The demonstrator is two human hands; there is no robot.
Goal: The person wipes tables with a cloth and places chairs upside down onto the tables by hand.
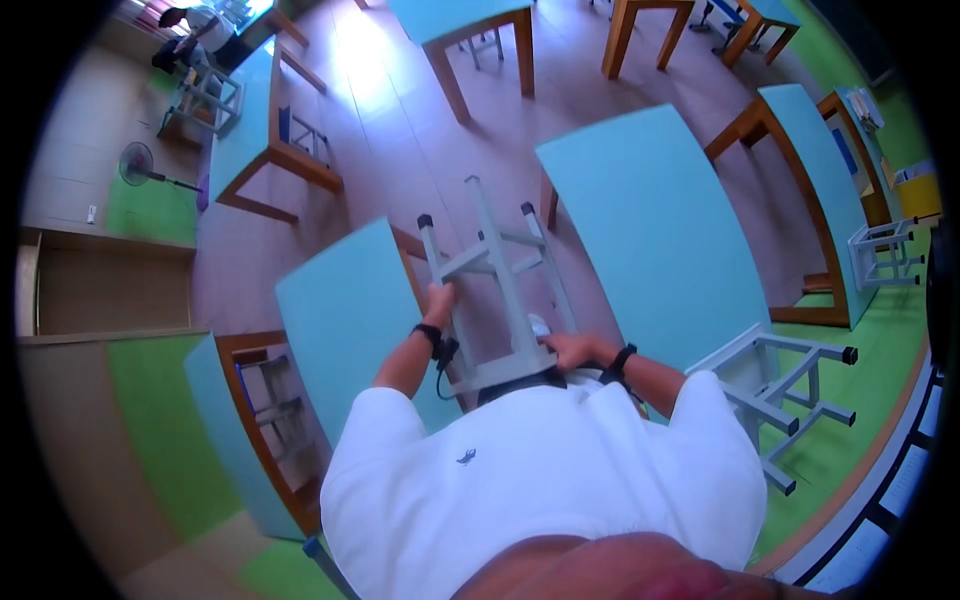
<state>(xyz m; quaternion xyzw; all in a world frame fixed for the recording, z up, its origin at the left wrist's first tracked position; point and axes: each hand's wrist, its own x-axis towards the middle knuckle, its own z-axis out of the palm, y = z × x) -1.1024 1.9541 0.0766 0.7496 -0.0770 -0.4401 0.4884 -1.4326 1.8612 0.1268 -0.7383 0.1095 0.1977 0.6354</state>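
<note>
A grey metal-framed stool (508, 290) is held in front of my body, its legs with dark caps pointing away from me. My left hand (440, 303) is wrapped round its left leg. Near the seat end, my right hand (570, 350) is closed at the stool's right side; its fingertips are partly hidden. Black bands circle both wrists. The stool is between a light blue table (350, 320) on the left and a larger light blue table (660, 230) on the right.
An upturned stool (780, 380) rests at the right table's near end. More tables (240, 130) stand farther off. A fan (138, 163) is at the left. A person (205, 30) is at the upper left. Another stool (885, 252) is at the far right.
</note>
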